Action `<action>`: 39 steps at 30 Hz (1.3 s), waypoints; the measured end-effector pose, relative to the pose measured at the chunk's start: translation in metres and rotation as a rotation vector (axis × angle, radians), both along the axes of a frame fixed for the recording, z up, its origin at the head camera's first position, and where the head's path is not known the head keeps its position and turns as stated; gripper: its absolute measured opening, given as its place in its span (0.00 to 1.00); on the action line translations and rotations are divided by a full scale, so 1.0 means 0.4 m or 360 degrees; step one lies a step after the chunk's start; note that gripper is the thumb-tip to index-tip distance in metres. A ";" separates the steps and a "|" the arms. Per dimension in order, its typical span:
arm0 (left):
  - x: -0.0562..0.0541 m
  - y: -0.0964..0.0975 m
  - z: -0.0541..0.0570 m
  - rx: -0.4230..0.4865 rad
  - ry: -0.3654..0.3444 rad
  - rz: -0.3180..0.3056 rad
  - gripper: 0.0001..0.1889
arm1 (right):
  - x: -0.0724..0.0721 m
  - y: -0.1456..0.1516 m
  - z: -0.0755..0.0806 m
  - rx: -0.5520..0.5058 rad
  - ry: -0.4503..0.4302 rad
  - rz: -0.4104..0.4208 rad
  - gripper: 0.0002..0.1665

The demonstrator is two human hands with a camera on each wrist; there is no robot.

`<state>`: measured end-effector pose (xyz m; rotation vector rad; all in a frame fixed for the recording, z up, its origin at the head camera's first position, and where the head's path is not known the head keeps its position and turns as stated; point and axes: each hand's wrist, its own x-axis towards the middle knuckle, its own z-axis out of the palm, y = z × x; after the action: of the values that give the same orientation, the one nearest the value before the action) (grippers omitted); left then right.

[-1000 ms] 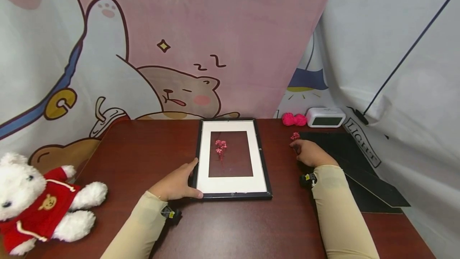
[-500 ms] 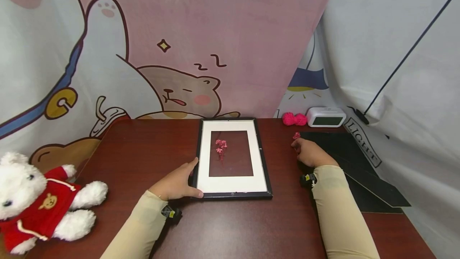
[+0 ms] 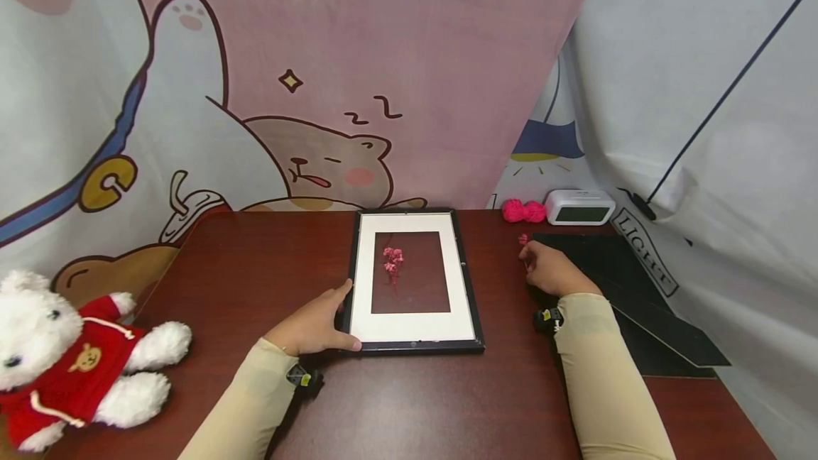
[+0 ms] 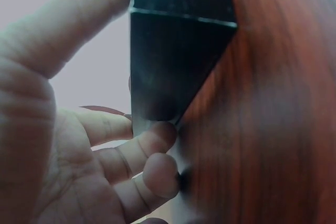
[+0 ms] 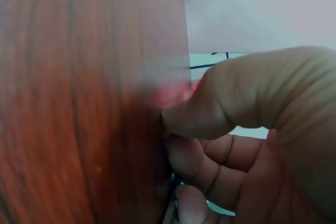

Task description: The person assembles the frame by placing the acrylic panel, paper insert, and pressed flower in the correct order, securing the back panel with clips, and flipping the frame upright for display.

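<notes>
A black picture frame [image 3: 417, 348] with a white mat lies on the table, and a sprig of small pink flowers [image 3: 393, 261] shows in its dark red window. My left hand [image 3: 313, 325] grips the frame's near left corner, thumb on the near edge and fingers along the left side. In the left wrist view, fingertips [image 4: 161, 177] curl at the side of the frame [image 4: 163, 61]. At the right, my right hand [image 3: 554, 270] pinches a second pink flower sprig [image 3: 523, 239] between thumb and finger, low over the table; its stem is mostly hidden by the fingers.
Black boards [image 3: 645, 332] lie under and beside the right forearm, one tilted over another. Behind them are a white digital clock [image 3: 580, 208] and pink yarn balls [image 3: 523, 211]. A white plush toy in red [image 3: 83, 360] sits at the left. A printed curtain [image 3: 409, 77] hangs behind the table [image 3: 409, 410].
The flower head in the right hand has shifted slightly, first right and then back left, as the fingers moved a little. The left hand and the frame have stayed in place.
</notes>
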<state>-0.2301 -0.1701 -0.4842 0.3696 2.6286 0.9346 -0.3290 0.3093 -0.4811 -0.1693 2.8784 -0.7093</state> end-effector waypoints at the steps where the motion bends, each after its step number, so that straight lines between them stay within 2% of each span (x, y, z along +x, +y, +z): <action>1: 0.000 0.000 0.000 0.0001 0.0000 -0.0002 0.67 | 0.001 0.000 0.000 -0.0007 -0.0002 -0.0003 0.24; 14: -0.001 0.000 0.000 0.0005 0.0003 -0.0013 0.67 | 0.004 -0.011 0.002 0.0017 0.0037 -0.0017 0.20; 17: -0.001 0.000 0.000 0.0006 0.0002 -0.0015 0.67 | 0.007 -0.014 0.004 -0.0024 0.0036 -0.0039 0.19; 22: -0.002 -0.002 -0.002 -0.0002 0.0001 -0.0016 0.67 | 0.014 -0.045 0.026 -0.0262 0.0048 -0.0066 0.20; 28: -0.003 -0.003 -0.002 0.0004 0.0007 -0.0019 0.67 | 0.031 -0.130 0.060 -0.0542 0.0062 -0.0019 0.21; 34: -0.001 -0.004 0.001 0.0017 0.0010 -0.0019 0.67 | 0.059 -0.229 0.070 -0.0821 -0.0062 0.0024 0.20; 39: -0.002 -0.006 0.002 0.0019 0.0015 -0.0032 0.67 | 0.076 -0.294 0.068 -0.1017 -0.0167 0.0058 0.23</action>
<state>-0.2308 -0.1725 -0.4836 0.4035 2.6240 0.9443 -0.2986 0.1915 -0.4538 -0.2511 2.4443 -1.5512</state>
